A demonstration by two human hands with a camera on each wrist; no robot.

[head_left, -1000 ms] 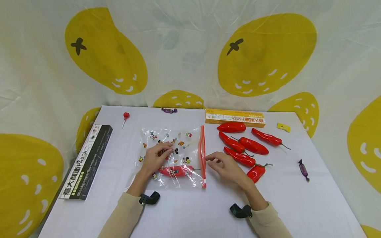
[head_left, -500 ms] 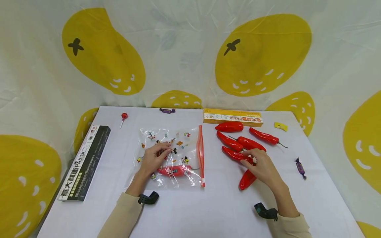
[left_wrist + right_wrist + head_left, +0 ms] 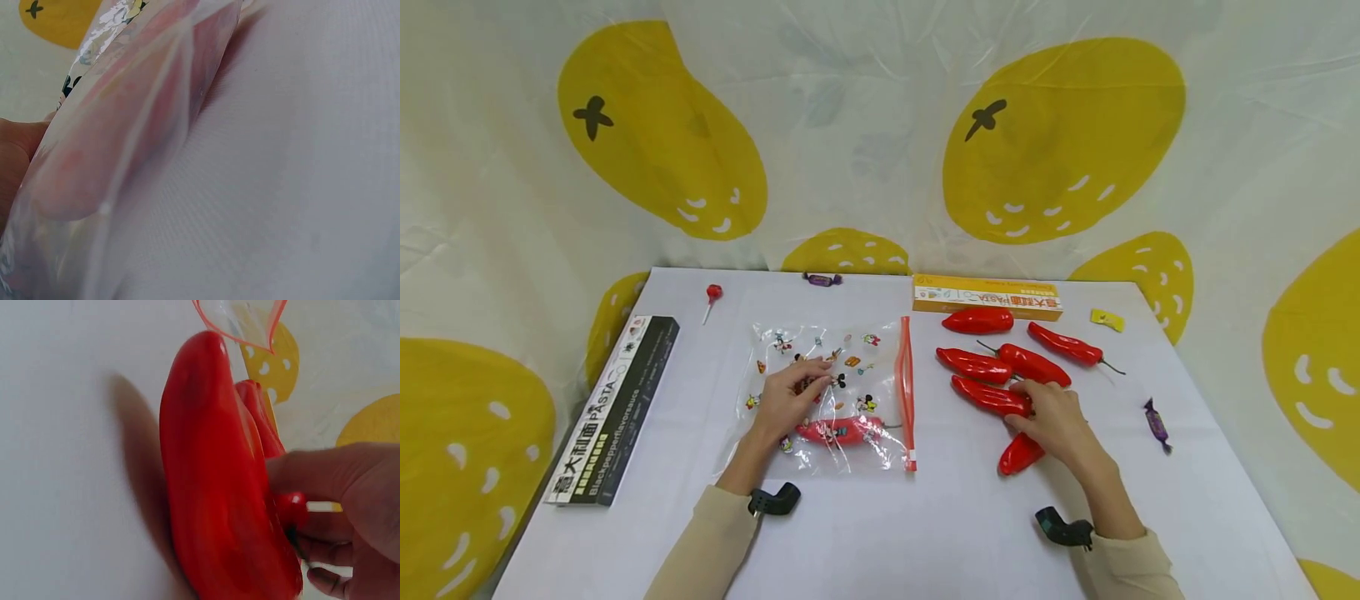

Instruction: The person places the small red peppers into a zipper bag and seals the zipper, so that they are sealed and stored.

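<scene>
My left hand [image 3: 790, 404] rests on a clear zip bag [image 3: 880, 346] with cartoon prints and a red zip edge, its fingers loosely bent. Inside the bag lies one red chili pepper [image 3: 842, 431], seen blurred through the film [image 3: 112, 144] in the left wrist view. With thumb and fingers, my right hand [image 3: 1054, 421] grips the stem end of another red chili pepper [image 3: 988, 395]; that end is hidden by the hand. Just below this hand lies a further chili pepper [image 3: 1021, 455], large in front of the right wrist camera [image 3: 215, 475].
More red chili peppers [image 3: 1033, 365] lie beyond the right hand, near a yellow pasta box [image 3: 988, 297]. A black pasta box [image 3: 613, 408] stands at the left. A lollipop [image 3: 713, 293], purple wrapped candies [image 3: 1157, 425] and a yellow packet [image 3: 1107, 319] lie around the table.
My right hand went from beside the bag's zip edge rightward to the peppers and took hold of one. That pepper and the one above it shifted slightly left. My left hand stayed put.
</scene>
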